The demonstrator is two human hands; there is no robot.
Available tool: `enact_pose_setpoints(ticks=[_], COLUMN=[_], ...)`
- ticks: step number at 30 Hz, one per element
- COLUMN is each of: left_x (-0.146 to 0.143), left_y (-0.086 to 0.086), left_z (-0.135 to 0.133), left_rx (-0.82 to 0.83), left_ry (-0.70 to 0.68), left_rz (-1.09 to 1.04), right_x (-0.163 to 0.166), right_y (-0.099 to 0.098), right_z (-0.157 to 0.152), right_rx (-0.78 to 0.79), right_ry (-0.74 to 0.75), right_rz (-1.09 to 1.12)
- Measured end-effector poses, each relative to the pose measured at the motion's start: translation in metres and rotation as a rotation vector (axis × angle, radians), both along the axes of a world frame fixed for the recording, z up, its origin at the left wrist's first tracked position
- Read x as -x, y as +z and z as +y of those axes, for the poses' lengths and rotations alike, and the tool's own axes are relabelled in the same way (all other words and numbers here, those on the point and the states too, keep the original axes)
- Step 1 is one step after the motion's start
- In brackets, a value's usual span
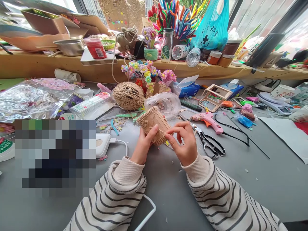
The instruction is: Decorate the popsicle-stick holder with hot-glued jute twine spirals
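A small cup made of wooden sticks (154,123), wound with twine at rim and base, lies tilted on the grey table (168,192). My left hand (143,144) grips it from the left, thumb pressed on its base. My right hand (184,141) is closed in a pinch at the cup's lower end, fingertips pressed on the twine wrap. A ball of jute twine (128,95) sits just behind the cup. Black-handled scissors (209,142) lie right of my right hand, and a pink glue gun (209,120) lies beyond them.
A white charger with cable (103,144) lies left of my hands beside a blurred patch. Pipe-cleaner flowers (146,72), a tissue pack (186,89), a wooden frame (215,96), plastic bags and a scale (276,102) crowd the table's back. A wooden shelf (36,64) holds jars and boxes.
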State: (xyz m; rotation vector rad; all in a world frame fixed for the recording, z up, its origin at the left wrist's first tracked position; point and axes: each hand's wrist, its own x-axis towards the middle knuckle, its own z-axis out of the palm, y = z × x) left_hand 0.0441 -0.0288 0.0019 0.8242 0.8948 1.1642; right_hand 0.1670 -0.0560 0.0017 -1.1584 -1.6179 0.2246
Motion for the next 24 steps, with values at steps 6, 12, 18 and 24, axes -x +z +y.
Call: enact_pose_setpoints(ticks=[6, 12, 18, 24], left_x=[0.002, 0.003, 0.012, 0.012], left_y=[-0.001, 0.012, 0.007, 0.008], left_z=[-0.002, -0.007, -0.001, 0.002], left_rx=[0.016, -0.047, -0.030, 0.004], left_ry=[-0.013, 0.054, 0.092, 0.096], left_rz=[-0.028, -0.152, -0.219, -0.187], right_x=[0.004, -0.021, -0.095, -0.141], right_y=[0.006, 0.018, 0.005, -0.019], right_z=[-0.007, -0.002, 0.026, 0.040], right_rx=[-0.096, -0.152, 0.152, 0.548], right_ry=[0.136, -0.007, -0.637, -0.833], right_rz=[-0.067, -0.105, -0.388, -0.610])
